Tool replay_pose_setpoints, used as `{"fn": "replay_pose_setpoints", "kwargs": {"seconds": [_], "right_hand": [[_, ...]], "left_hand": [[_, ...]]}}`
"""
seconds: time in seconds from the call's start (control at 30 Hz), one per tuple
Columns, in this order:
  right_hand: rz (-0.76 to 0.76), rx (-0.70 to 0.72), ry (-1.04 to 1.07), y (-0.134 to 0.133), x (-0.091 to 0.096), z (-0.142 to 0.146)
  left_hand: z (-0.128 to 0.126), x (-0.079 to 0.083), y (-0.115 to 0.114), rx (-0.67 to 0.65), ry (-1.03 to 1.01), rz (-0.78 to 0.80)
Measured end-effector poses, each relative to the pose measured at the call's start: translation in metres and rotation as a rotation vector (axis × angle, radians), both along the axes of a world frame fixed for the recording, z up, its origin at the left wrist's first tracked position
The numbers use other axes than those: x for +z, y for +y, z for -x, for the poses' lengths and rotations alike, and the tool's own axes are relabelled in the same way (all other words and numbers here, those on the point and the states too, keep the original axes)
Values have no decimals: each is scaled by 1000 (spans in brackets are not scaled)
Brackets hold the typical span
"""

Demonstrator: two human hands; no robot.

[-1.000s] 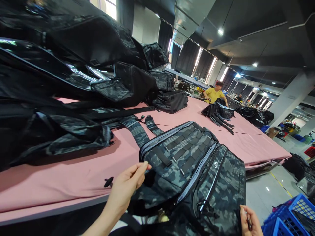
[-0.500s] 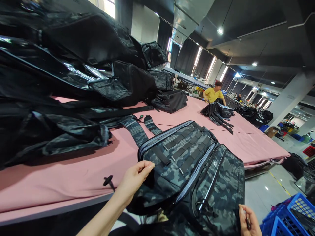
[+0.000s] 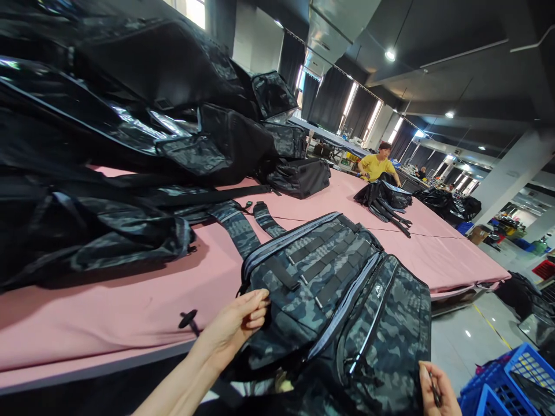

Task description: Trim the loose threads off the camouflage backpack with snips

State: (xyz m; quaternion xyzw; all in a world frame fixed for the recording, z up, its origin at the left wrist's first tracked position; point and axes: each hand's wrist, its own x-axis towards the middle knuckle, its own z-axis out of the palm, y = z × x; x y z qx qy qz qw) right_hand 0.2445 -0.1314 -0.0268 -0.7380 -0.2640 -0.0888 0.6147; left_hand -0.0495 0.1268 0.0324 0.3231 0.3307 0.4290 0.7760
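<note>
A dark camouflage backpack lies opened out in front of me, with grey zip tape along its edges and webbing rows across one panel. Its camouflage front pocket panel spreads to the right. My left hand is closed in a pinch at the left edge of the backpack; what sits between the fingertips is too small to make out. At the lower right edge of the panel, my right hand is closed around a small dark tool, mostly hidden by the fingers. Its fingertips touch the panel's edge.
A pink-covered table runs across the view. Black and camouflage bags are heaped at its left. Across the table, a person in a yellow top handles another bag. A blue crate stands at lower right.
My left hand has moved slightly down and left, and its fingers have curled in more. The right hand and the backpack are almost where they were.
</note>
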Motion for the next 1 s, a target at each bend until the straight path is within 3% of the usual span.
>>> {"fn": "replay_pose_setpoints", "kwargs": {"seconds": [0.1, 0.2, 0.3, 0.4, 0.53, 0.63, 0.77, 1.0], "right_hand": [[67, 75, -26, 7, 22, -8], [206, 328, -103, 30, 63, 1], [383, 658, -267, 73, 105, 33], [490, 932, -473, 130, 131, 76], [601, 1083, -661, 198, 132, 119], [718, 1094, -711, 226, 125, 132], [759, 1129, -695, 235, 118, 131], [651, 1128, -605, 237, 102, 125]], "left_hand": [[8, 5, -1, 68, -89, 23], [12, 5, -7, 162, 31, -66], [8, -3, -15, 193, 231, -190], [1, -13, -19, 197, 350, -300], [-5, -25, -16, 226, 379, -390], [-4, -28, -12, 252, 380, -414], [-3, -27, -13, 249, 386, -422], [-9, -28, -15, 266, 449, -470]]}}
